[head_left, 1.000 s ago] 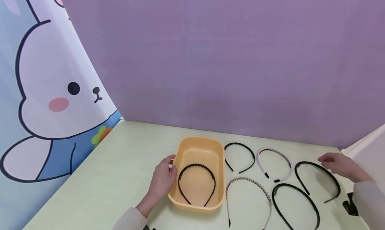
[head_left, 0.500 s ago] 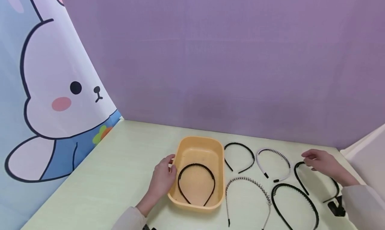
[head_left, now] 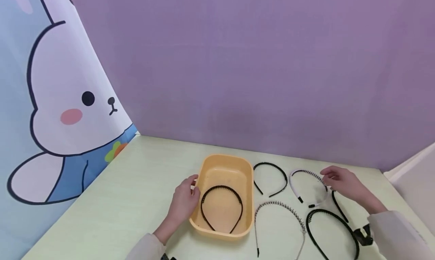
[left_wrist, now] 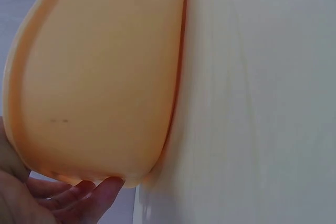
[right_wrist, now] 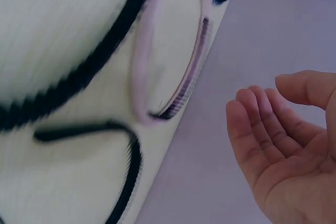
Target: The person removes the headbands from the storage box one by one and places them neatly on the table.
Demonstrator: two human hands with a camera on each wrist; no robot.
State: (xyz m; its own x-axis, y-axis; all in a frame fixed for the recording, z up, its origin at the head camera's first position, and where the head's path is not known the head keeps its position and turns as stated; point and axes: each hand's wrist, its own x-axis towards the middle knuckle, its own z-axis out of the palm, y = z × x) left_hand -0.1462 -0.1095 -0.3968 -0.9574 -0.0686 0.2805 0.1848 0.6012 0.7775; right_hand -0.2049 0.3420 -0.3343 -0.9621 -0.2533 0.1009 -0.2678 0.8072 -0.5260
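Note:
My left hand (head_left: 185,199) holds the left side of a yellow-orange plastic basin (head_left: 225,235). In the left wrist view, its fingers (left_wrist: 102,195) lie against the basin's outer wall. A black toothed headband (head_left: 241,211) lies inside the basin. My right hand (head_left: 344,182) hovers with nothing in it, fingers loosely bent, near the right edge of a lilac headband (head_left: 292,182). Behind that hand, a black headband (head_left: 340,207) is partly hidden. In front of it lies a thicker black headband (head_left: 350,230).
A thin black headband (head_left: 285,175) lies right of the basin, and a greyish spiky headband (head_left: 295,211) lies nearer me. A purple wall (head_left: 251,71) backs the pale table (head_left: 136,199). At left hangs a cartoon-rabbit panel (head_left: 68,82).
My right hand has moved left, from over the rightmost black headband to beside the lilac one. The left hand and basin stay in place.

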